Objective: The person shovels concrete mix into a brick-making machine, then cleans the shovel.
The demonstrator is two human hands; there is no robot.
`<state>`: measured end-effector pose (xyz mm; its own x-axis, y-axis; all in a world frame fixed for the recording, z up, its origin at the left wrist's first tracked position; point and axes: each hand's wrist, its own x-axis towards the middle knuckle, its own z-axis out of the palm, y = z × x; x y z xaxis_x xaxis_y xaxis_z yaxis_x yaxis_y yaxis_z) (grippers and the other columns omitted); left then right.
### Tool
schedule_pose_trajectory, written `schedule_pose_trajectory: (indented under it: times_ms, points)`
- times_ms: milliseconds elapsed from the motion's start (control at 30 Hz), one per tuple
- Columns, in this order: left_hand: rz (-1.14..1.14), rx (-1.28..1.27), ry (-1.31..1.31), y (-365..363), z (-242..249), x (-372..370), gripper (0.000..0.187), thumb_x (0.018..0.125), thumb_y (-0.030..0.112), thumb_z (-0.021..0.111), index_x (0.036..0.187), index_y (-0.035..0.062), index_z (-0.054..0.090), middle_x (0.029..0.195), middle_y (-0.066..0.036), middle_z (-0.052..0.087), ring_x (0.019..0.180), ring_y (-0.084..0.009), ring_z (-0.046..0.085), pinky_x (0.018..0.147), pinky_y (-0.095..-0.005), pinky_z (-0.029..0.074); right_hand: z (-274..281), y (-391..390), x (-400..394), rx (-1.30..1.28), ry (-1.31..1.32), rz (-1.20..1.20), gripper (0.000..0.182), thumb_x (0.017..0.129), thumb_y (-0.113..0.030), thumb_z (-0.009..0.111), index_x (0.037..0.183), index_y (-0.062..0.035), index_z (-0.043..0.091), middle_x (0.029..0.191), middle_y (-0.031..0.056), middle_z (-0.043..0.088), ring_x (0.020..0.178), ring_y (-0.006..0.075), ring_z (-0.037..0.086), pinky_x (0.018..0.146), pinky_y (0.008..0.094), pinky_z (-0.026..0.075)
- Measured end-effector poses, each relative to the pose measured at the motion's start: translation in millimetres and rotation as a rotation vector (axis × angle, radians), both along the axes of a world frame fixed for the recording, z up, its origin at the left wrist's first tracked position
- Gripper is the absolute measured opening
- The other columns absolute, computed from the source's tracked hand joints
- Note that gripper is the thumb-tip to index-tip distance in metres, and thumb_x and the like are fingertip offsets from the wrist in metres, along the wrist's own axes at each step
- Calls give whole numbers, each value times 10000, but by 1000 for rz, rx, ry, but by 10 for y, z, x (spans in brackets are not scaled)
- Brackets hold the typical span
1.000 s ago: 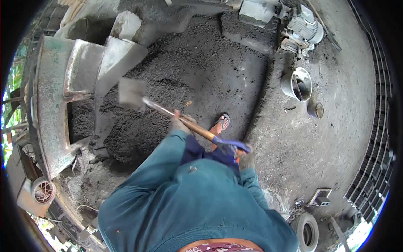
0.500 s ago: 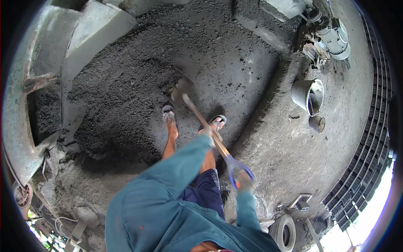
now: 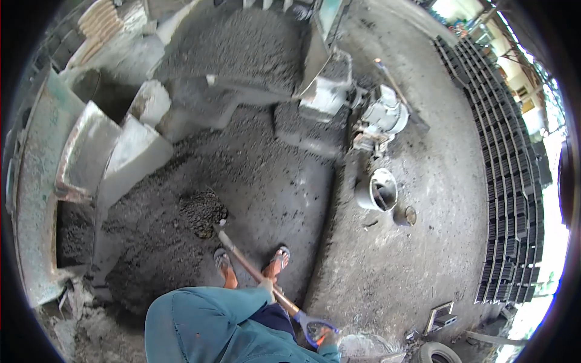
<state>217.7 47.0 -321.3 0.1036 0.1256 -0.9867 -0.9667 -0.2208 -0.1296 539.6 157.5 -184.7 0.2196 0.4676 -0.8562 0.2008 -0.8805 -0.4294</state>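
A shovel (image 3: 245, 261) with a wooden shaft and a blue D-shaped grip slants across the front of my body. My left hand (image 3: 267, 285) is wrapped round the shaft, partly hidden by the teal sleeve. At the upper end, my right hand (image 3: 328, 336) closes on the blue grip, where a bit of orange shows. Dark, crumbly wet mix (image 3: 204, 213) is heaped on the blade, which it hides. More loose grey mix (image 3: 151, 242) is spread over the floor to the left of my sandalled feet.
A metal chute (image 3: 130, 151) stands at left. A motor (image 3: 385, 112) sits on the raised ledge at right, with a bucket (image 3: 365, 192) and a small can (image 3: 400, 216) nearer. Stacked dark blocks (image 3: 505, 199) line the far right. A tyre (image 3: 431, 353) lies at lower right.
The view has tilted up, bringing the back area into sight. The shovel blade, blurred before, now carries a heap of mix. Both hands keep their hold on the shovel.
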Motion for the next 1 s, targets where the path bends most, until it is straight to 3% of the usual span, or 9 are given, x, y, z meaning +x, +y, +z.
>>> schedule_pose_trajectory:
  times_ms: [133,333,433,467,533,667,700,867,1000]
  points:
    - [-73,111,220,-42,1209,-586,213,896,201,637,1021,76,518,763,-147,528,621,-328,561,559,-526,510,918,-386,-813,78,48,-61,130,777,-11,674,815,45,562,622,172,562,407,325,523,374,467,475]
    - [61,470,574,270,2842,-2521,233,891,265,671,811,131,499,685,-33,497,578,-220,495,609,-427,479,807,-233,-2364,156,505,51,114,734,-61,674,789,9,603,618,137,573,470,313,552,457,457,481]
    - [-53,558,820,281,2990,-3070,264,870,259,703,841,115,484,709,-37,502,600,-221,538,608,-413,514,1551,-170,-2955,240,611,110,143,680,-102,699,778,-21,633,567,122,579,474,293,568,457,427,478]
    - [-13,540,685,281,3052,-3026,271,869,254,709,857,107,482,716,-57,505,597,-238,534,651,-456,522,1579,-10,-2893,495,486,643,139,679,-101,696,762,-10,633,575,130,594,462,289,568,440,423,467]
    - [123,544,497,271,3002,-2851,289,860,259,726,865,101,485,712,-75,518,618,-262,564,688,-484,523,2170,72,-2796,447,583,264,138,680,-50,689,799,1,642,571,116,600,490,258,595,453,366,464]
    - [-1065,677,619,-404,3693,-2724,317,935,383,642,964,76,570,853,-96,637,777,-227,643,711,-393,538,3376,-41,-3049,1063,187,645,265,719,-154,777,924,-12,688,754,109,685,638,261,680,566,380,532]
    - [-1274,916,1129,-557,4153,-2687,399,956,445,597,1031,54,599,936,-85,652,840,-180,629,739,-322,523,3757,-200,-3293,1047,105,763,295,727,-203,793,941,-24,695,794,106,698,691,268,696,615,375,544]
    - [-744,1595,1386,-1257,5818,-2762,601,887,458,685,1168,-58,562,1098,-184,620,1036,-252,612,947,-410,464,3267,-322,-4084,1555,-177,1136,296,694,-225,803,920,-68,694,822,138,706,767,293,707,690,371,547]
    - [-668,1474,1777,-1604,5986,-2884,814,816,653,667,1162,-78,576,1136,-213,622,1104,-286,604,1017,-447,434,2216,-70,-4376,1384,50,1149,310,677,-206,811,939,-86,694,820,140,709,770,304,705,699,381,549]
